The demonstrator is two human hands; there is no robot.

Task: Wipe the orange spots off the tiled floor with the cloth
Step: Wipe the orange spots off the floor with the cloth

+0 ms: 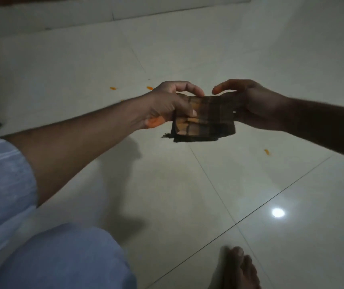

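- Head view: a pale, glossy tiled floor (187, 184) with thin grout lines runs to a low step along its far edge; a lamp's glare (278, 212) shines on the near right tile.
- Orange spots lie scattered on it: two (149, 88) (112, 88) toward the far side beyond the hands, and one (267, 152) to the right, below the right forearm.
- The dark checked cloth (206, 119), already smeared orange at its left part, is held in the air between both hands, well above the floor.
- The left hand (167, 105) grips the cloth's left edge, fingers curled over the top and thumb underneath; orange stains its heel.
- The right hand (248, 103) holds the right edge from behind, its fingers only loosely bent over the top.
- The person crouches; a blue-clad knee (62, 257) and a bare foot (237, 268) show at the near edge.
- Judged step: refolding the cloth. It would go best to turn a clean dark face outward, fold the smeared part inside, then press flat on a spot and wipe with short strokes, so the orange lifts and does not spread.
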